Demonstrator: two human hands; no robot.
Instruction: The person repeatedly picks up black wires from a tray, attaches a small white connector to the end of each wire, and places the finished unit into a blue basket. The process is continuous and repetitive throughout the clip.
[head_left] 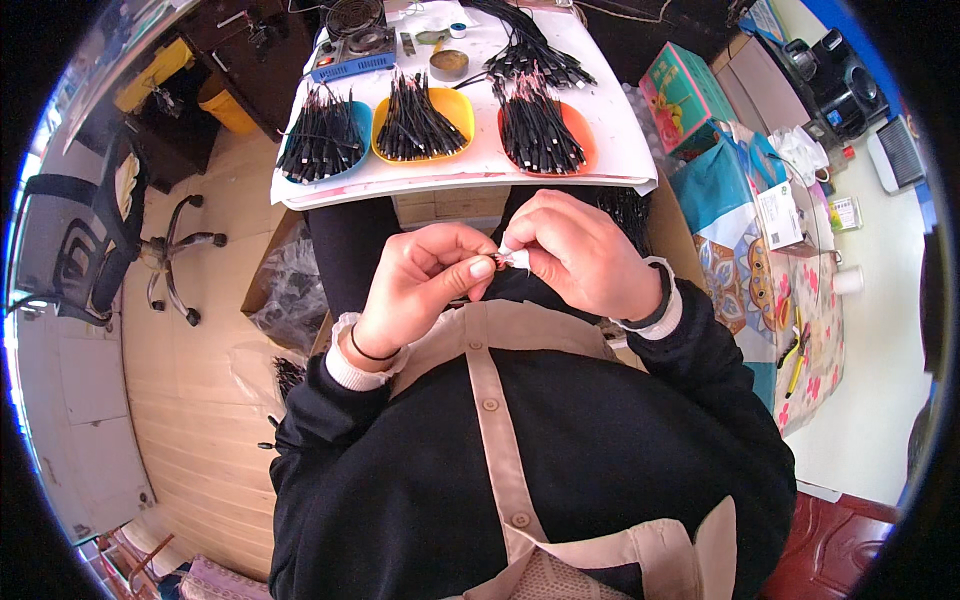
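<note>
In front of my lap, my left hand (425,280) pinches a small dark cable end with reddish wires (498,262) between thumb and forefinger. The fingers of my right hand (585,250) close on the same wire tips, and white covers wrap its thumb and fingertip. Most of the cable is hidden by my hands. Beyond them on the white table (440,182) stand a blue bowl (364,125), a yellow bowl (466,112) and a red-orange bowl (588,150). Each one carries a bundle of short black cables (420,125).
At the table's back sit a blue-fronted device (352,66), a round tin (449,66), a small white spool (458,31) and more black cables (540,55). To the right, yellow-handled pliers (795,362) lie on a patterned cloth. An office chair (175,250) stands left.
</note>
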